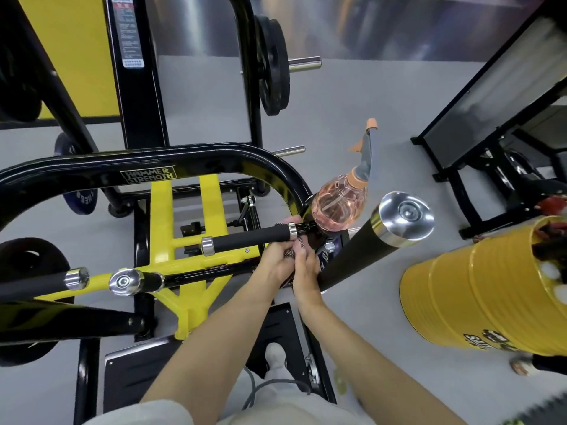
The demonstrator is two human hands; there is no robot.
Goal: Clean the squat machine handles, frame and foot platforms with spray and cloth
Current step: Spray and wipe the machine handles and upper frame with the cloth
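The squat machine has a black curved frame point(153, 165) with yellow struts and a black foam handle point(248, 239) between chrome collars. My left hand point(274, 263) and my right hand point(306, 271) meet at the handle's right end, and both grip a grey checkered cloth point(291, 252) bunched against the collar. A pink spray bottle point(336, 204) with an orange trigger sits on the frame just beyond my hands, touched by neither. Black foot platforms point(132, 372) lie below, and my white shoe stands on the right one point(277, 320).
A thick black roller with a chrome cap point(405, 214) juts out right beside my right hand. A yellow drum point(475, 305) stands on the grey floor at the right. Weight plates point(273, 65) hang on pegs behind, and another black machine point(491, 102) fills the upper right.
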